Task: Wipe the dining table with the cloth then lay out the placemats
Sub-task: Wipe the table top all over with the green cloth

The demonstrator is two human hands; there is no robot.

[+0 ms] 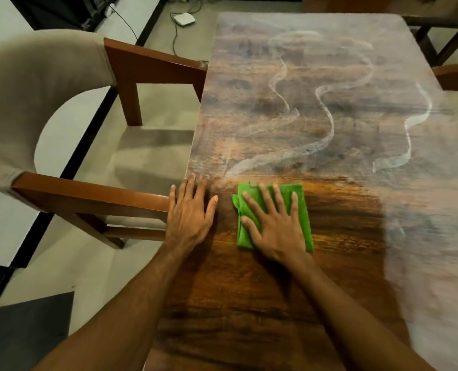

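From the head view, the green cloth (274,215) is seen folded and lying flat on the wooden surface (329,263), near its left edge and close to the person. The right hand (274,226) is pressed on top of the cloth with the fingers spread and flat, so nothing is gripped; the cloth is only pinned under the palm. The left hand (189,212) is laid open and flat on the bare wood just left of the cloth, at the edge of the surface, and holds nothing.

Around the cloth the wood is seen dark and clean, while beyond the cloth and to its right a pale dusty film with curling white streaks (327,111) is left. The wiping step is judged to be under way and far from finished. No placemats are seen.

Several risks are judged from this. Because the cloth is pinned and not held, it could bunch or slip out from under the palm on a fast stroke. Dust could be pushed off the left edge onto the cushioned chair (48,84) just left of the cloth. The far end could be left streaked if reach falls short. Residue could be trapped under placemats if these are laid too soon.

No brand, label or writing is readable anywhere.
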